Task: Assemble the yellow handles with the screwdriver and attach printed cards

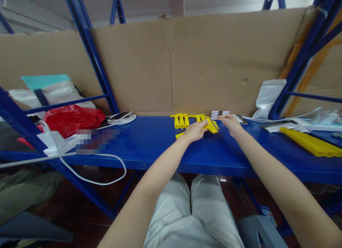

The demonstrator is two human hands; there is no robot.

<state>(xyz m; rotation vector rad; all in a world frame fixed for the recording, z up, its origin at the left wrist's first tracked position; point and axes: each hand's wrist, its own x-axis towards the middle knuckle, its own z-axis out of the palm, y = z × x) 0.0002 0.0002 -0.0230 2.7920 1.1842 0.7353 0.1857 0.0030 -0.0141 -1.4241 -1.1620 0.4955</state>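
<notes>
Yellow tool (213, 127) is clamped in the left hand (196, 131), near the right end of the tool row (187, 122). Right of this row, the right hand (231, 122) curls its fingers; whether they pinch something, I cannot tell. A careless left-hand swing may disturb the row.

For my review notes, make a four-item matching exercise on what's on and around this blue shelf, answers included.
1. Left hand
2. Phone
3. White pouch
4. Crumpled plastic bag

A. Red, left of the phone
B. Beside the coiled white cable
C. In front of the cardboard, to the right of the right hand
D. Fingers on a yellow piece

Pairs: 1-D, 2-B, 3-C, 4-A
</notes>
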